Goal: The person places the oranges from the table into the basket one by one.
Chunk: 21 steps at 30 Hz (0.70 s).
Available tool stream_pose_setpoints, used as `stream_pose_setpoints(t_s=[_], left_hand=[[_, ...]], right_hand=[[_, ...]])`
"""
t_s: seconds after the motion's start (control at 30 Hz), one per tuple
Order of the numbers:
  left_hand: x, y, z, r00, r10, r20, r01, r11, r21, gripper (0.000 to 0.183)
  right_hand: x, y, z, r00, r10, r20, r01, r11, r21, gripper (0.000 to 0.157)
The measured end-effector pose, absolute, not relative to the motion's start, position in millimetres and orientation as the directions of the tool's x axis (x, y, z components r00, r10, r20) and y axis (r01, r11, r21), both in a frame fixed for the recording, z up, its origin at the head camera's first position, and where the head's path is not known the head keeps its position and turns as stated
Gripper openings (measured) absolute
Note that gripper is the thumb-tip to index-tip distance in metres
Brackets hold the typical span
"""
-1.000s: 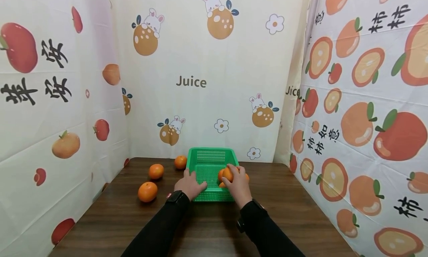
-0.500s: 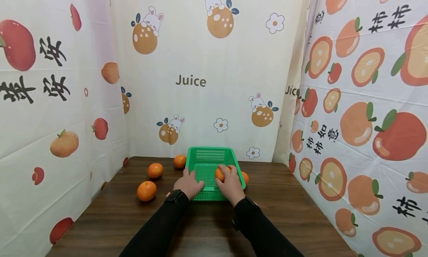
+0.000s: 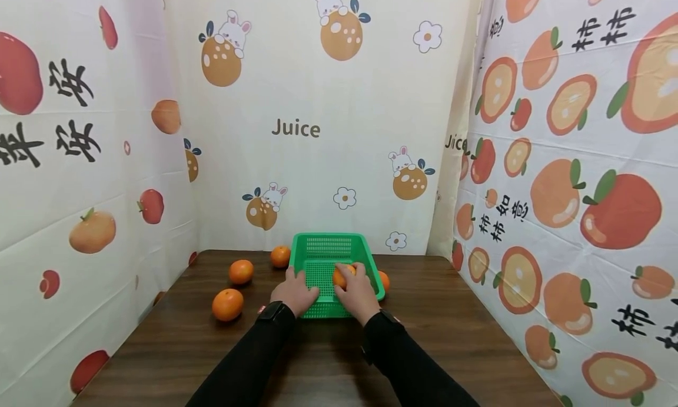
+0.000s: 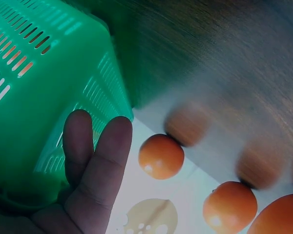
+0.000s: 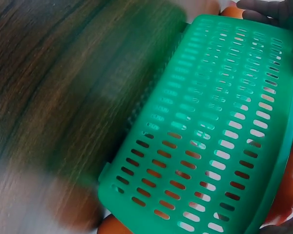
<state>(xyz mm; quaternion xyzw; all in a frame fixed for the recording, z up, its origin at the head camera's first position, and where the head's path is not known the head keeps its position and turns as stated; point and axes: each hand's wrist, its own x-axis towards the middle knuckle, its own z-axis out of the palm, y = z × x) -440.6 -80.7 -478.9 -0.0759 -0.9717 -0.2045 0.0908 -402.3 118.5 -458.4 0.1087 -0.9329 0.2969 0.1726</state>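
We spread our left hand [image 3: 295,293] at the green basket [image 3: 328,236], near left | our right hand [image 3: 357,294] grips one orange [image 3: 343,276] inside, near right; three oranges [image 3: 228,304] lie left, another orange [image 3: 384,282] right

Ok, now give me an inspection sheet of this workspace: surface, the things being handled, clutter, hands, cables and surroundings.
Surface: dark wood-grain table.
Job's things: green basket, upright; three oranges on the table to its left; another orange to its right, partly hidden; held orange within the basket's outline. Whether it touches the bottom, I can't tell.
Clutter: nothing seen.
Hands: left hand at the basket's near left edge; right hand grips the held orange. Both wrists wear black bands.
Cables: nothing seen.
Surroundings: pale curtains at the back and both sides, printed with fruit; the back one reads "Juice".
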Motion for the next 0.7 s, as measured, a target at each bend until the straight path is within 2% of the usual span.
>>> stream_pose_setpoints(t_s=[0.7], left_hand=[[-435.0,-82.6,-473.5,-0.973,0.110,0.201,0.185,0.897,0.402,0.075]], right_hand=[[-400.4,108.6,-451.5,-0.930,-0.235,0.285,-0.338,0.851,-0.403,0.043]])
